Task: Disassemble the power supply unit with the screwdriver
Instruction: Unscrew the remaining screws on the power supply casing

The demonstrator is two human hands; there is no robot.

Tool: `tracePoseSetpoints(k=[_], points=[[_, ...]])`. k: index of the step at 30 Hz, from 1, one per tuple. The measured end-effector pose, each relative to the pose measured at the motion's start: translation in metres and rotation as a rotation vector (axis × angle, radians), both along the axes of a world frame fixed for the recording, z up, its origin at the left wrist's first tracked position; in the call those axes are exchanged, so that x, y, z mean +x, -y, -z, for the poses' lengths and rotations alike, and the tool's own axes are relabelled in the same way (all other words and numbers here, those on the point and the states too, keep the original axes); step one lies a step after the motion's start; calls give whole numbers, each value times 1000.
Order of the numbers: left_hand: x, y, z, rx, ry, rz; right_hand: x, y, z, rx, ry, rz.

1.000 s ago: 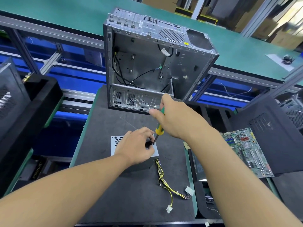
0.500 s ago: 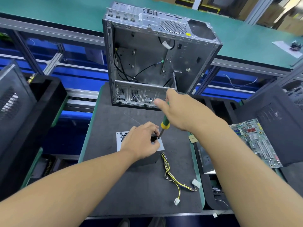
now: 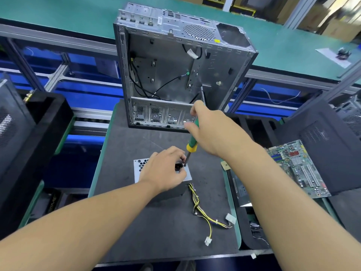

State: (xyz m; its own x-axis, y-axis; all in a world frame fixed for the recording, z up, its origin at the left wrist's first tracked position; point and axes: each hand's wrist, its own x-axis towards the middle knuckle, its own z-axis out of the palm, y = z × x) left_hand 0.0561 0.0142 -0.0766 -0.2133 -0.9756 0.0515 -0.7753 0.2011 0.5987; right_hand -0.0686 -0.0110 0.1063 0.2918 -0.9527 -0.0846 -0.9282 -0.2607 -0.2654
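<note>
Power supply unit [image 3: 140,166] lies on the desk [image 3: 125,149]. Left hand [image 3: 166,170] curls over its top, fingers [image 3: 180,156] beside the tip. Right hand [image 3: 212,132] grips the screwdriver [image 3: 192,143] handle. Risk: the slanted tip could skid off, striking those fingers.

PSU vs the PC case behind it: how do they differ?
Size: the PSU is a small box; the case is far larger.
Pose: the PSU lies on the mat; the case stands upright, side open.
Wiring: the PSU trails yellow-black leads onto the mat; the case has black cables inside.
Handling: the left hand holds the PSU, not the case.
Shared: bare grey metal, perforated vents.
</note>
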Motion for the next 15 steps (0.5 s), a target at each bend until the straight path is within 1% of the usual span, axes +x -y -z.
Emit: tracePoseSetpoints(k=[2,3,6,9,12,15], points=[[0,1,1,-15,19,4,0,-1,2,3,64,-28],[0,1,0,-18,25,2,0,-1,2,28,55,-32],[0,0,-2,-15,28,0,2,-2,1,76,-33,0],[0,0,-3,-1,15,3,4,-1,3,23,-86,27],[0,1,-1,7,12,0,5,-2,7,2,-34,-14],[0,1,-2,1,4,-9,5,-3,4,84,47,-49]])
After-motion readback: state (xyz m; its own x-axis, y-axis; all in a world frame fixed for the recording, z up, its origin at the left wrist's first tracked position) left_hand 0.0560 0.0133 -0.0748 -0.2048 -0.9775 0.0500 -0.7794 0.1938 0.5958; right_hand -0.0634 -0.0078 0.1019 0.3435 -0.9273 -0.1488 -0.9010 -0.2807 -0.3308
